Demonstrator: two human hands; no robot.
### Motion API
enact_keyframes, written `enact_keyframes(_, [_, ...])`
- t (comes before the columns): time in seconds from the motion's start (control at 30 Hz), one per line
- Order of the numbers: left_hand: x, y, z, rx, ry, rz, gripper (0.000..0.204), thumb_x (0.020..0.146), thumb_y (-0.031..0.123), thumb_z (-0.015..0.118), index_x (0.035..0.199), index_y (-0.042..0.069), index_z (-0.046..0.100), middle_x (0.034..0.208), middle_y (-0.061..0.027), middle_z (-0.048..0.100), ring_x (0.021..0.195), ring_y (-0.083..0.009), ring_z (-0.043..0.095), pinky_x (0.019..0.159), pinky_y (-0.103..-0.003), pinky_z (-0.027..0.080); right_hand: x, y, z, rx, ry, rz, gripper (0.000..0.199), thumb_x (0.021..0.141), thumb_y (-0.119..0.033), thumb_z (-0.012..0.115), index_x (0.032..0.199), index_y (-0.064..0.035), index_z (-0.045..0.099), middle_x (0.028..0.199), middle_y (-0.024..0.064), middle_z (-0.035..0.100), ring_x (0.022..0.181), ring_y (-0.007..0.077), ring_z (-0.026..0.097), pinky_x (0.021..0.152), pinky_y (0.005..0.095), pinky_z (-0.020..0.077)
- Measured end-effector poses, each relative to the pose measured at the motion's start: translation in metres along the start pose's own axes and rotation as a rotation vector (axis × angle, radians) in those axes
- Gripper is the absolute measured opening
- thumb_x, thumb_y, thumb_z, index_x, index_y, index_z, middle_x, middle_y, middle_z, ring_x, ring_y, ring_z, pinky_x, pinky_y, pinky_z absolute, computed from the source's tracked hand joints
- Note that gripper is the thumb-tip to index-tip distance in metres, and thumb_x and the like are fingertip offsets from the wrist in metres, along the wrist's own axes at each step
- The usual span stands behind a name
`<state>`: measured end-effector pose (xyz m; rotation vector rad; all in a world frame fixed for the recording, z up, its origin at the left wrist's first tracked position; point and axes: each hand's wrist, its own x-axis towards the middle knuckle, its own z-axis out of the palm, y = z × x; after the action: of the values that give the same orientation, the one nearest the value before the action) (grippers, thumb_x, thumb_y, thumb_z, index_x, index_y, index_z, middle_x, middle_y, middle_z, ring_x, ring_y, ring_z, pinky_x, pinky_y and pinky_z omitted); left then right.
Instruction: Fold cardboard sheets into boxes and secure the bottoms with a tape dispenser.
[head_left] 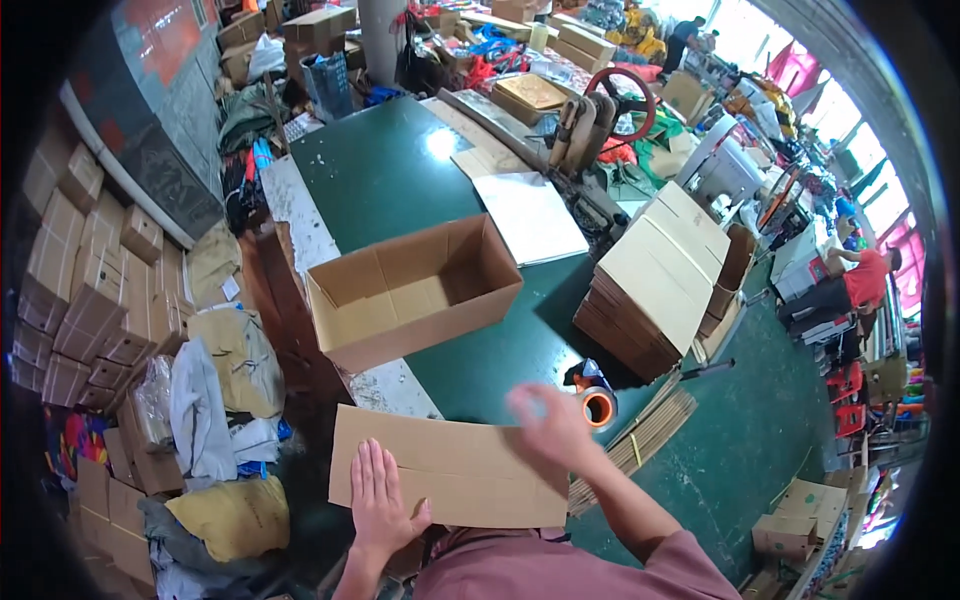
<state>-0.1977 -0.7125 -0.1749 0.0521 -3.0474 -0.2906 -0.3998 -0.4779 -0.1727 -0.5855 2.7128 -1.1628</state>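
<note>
Cardboard panel point(455, 470) sits just before us, long axis left-to-right; our left hand point(380, 500) lies flat on it, fingers extended; our blurred right hand point(555, 427) is by its far-right corner, grip unclear.

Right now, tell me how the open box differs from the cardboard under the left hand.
The box shows its hollow inside; the cardboard shows only a broad face with a line along it. The box stands on the green table, farther off; the cardboard is close to the wearer's body. The left hand lies on the cardboard; the box is untouched. Both are brown.
</note>
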Motion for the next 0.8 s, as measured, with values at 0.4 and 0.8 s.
enact_keyframes(0.4, [0.004, 0.007, -0.004, -0.009, -0.009, -0.006, 0.084, 0.086, 0.041, 0.05, 0.146, -0.013, 0.024, 0.151, -0.0354, 0.025, 0.141, -0.0495, 0.026, 0.118, -0.055, 0.02, -0.045, 0.237, -0.007, -0.278, 0.068, 0.452, 0.05, 0.075, -0.015, 0.063, 0.121, 0.0023, 0.052, 0.114, 0.0308, 0.06, 0.107, 0.0446, 0.059, 0.095, 0.0481, 0.0478])
enact_keyframes(0.8, [0.007, 0.0, -0.008, -0.068, 0.0, -0.082, 0.083, 0.087, 0.041, 0.05, 0.147, -0.01, 0.025, 0.152, -0.0331, 0.025, 0.143, -0.048, 0.024, 0.118, -0.055, 0.02, -0.015, 0.041, -0.111, 0.438, -0.095, 0.476, 0.038, 0.087, -0.016, 0.066, 0.12, -0.0003, 0.057, 0.099, 0.0053, 0.066, 0.09, 0.0125, 0.064, 0.076, 0.0283, 0.0527])
